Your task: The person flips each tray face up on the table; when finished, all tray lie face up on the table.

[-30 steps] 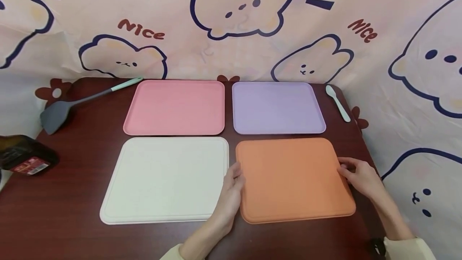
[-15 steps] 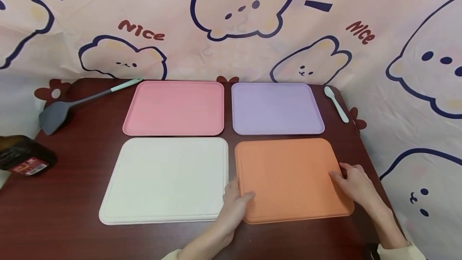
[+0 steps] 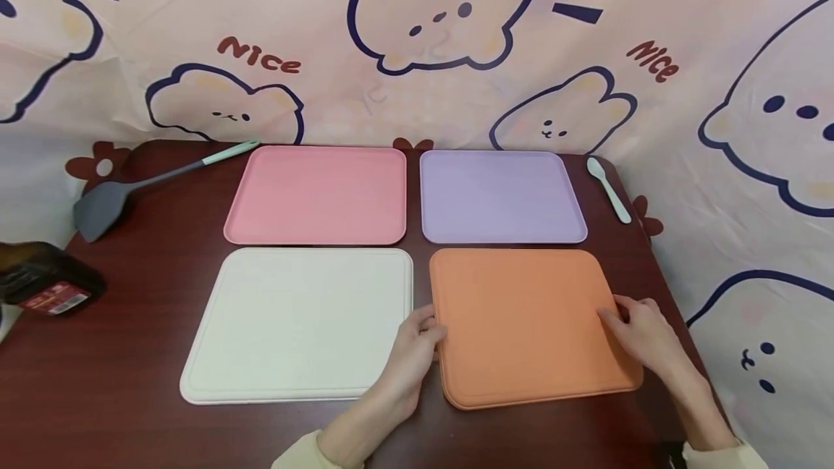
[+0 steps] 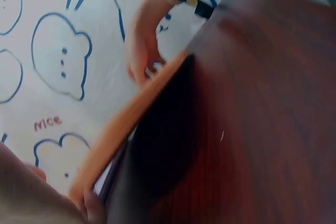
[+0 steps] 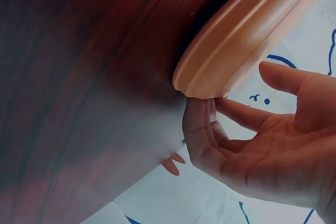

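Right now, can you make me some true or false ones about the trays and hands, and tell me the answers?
1. The left hand and right hand touch the orange tray. True.
2. The spoon lies right of the purple tray. True.
3. The purple tray is nearer the person than the orange tray. False: the orange tray is nearer.
4. The left hand holds the spoon. False: it holds the orange tray's edge.
5. The spatula has a gray head. True.

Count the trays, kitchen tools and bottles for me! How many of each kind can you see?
Tray tops: 4 (pink tray, purple tray, white tray, orange tray; I can't tell if more are stacked underneath)
Spatulas: 1, the grey and mint spatula
Spoons: 1, the pale spoon
Bottles: 1, the dark bottle
Total: 7
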{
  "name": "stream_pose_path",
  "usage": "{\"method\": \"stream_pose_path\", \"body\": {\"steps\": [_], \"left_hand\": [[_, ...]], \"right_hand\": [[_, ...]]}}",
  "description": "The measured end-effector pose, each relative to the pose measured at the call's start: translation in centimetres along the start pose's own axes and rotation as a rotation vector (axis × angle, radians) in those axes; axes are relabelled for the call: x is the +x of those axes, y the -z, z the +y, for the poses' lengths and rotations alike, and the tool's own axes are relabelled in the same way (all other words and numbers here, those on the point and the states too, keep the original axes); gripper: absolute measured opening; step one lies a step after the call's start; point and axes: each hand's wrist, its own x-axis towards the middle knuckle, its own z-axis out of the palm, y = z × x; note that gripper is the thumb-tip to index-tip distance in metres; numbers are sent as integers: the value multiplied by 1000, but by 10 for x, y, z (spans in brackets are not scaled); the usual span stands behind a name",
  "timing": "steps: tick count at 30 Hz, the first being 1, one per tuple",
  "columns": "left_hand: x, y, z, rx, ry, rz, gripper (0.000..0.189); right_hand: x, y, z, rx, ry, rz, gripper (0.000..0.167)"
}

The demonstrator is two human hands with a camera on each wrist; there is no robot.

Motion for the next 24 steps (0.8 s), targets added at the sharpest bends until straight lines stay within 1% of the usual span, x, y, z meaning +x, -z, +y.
{"method": "stream_pose_path", "body": {"steps": [2,5,7,10,13,17,19,21,24], "left_hand": [[4,5,0,4,-23,-21,41],[12,13,-1,-15,-44,-63,32],[17,18,-1,-26,-42,-86,29],[21,22,2,-34,-21,-104,27],[24,24,9,-46,-4,-119,26],[25,28,25,-79,0,-157,23],[26,28,33,-98,-6,-179,21],[26,28,39,-105,-24,-197,19],[25,26,44,-117,-52,-213,16]], "right_hand": [[-1,1,3,13,4,-2,57],[-2,2,6,32,14,-9,58],[-2,1,6,46,16,-16,61],[-5,0,6,79,32,-12,62],[-9,-1,3,130,49,-9,62],[-17,-3,-6,186,66,-6,61],[-23,-5,-14,196,86,31,58],[-33,-6,-25,203,135,115,50],[-52,-8,-48,252,266,261,38]]}}
